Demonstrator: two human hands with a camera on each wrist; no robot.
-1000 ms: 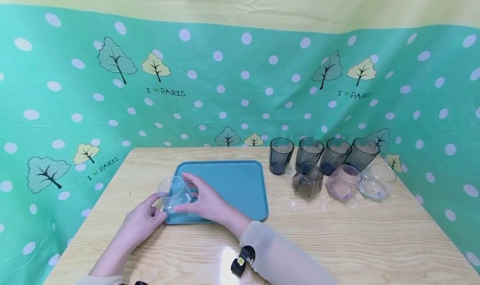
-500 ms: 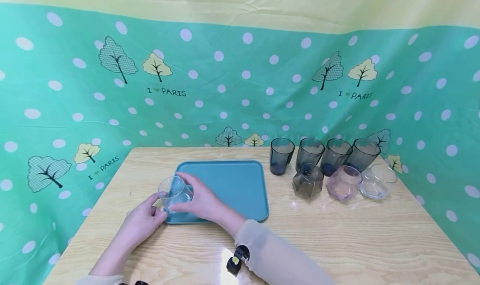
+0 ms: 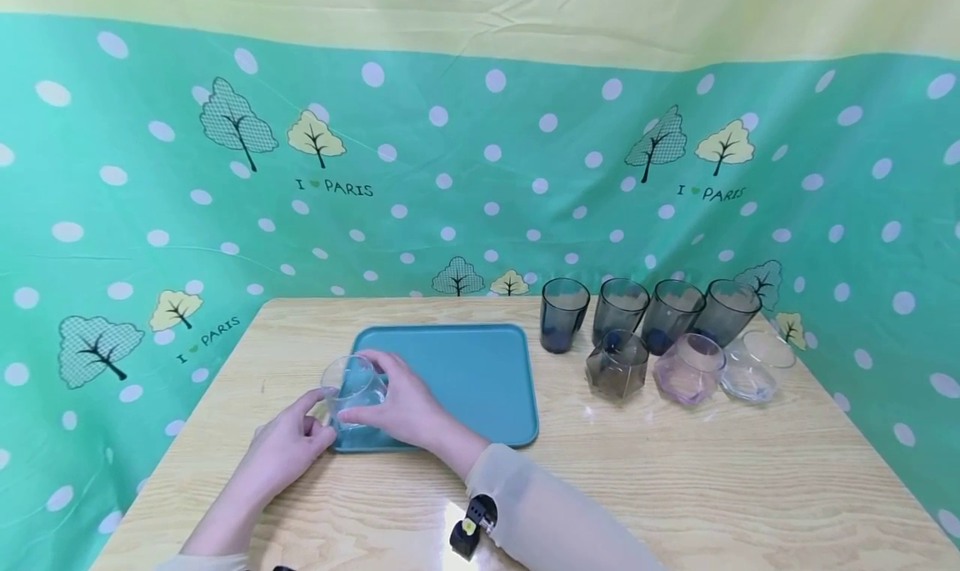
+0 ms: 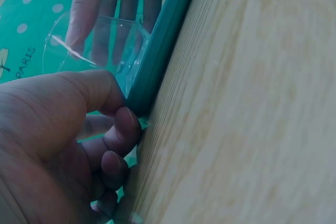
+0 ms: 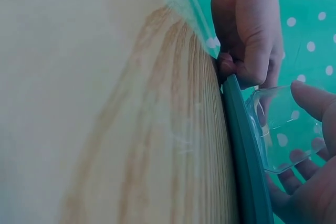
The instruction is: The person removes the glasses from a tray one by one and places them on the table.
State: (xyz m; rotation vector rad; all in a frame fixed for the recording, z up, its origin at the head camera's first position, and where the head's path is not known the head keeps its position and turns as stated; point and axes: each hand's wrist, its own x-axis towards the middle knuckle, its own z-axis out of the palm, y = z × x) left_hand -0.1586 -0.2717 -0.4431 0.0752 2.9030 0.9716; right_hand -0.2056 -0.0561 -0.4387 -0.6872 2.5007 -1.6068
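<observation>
A clear, faceted drinking glass (image 3: 352, 398) stands upright in the near left corner of a blue-green tray (image 3: 465, 379). My right hand (image 3: 408, 404) grips it from the right, thumb in front and fingers behind; the right wrist view shows the clear glass wall (image 5: 283, 129) between them. My left hand (image 3: 285, 442) is at the tray's near left corner. In the left wrist view its thumb and curled fingers (image 4: 123, 127) meet at the tray's edge (image 4: 152, 72). Its index finger reaches up along the glass's left side; whether it presses the glass is hard to tell.
Toward the right of the wooden table (image 3: 675, 479) stand several tall dark glasses (image 3: 562, 317) in a back row. Before them are a smoky faceted glass (image 3: 617, 371), a pinkish one (image 3: 686, 375) and a clear one (image 3: 750, 371). A green dotted curtain (image 3: 480, 162) hangs behind.
The right hand has turned and shifted slightly left around the glass. The glass has moved very slightly to the right. The left hand stays at the tray corner.
</observation>
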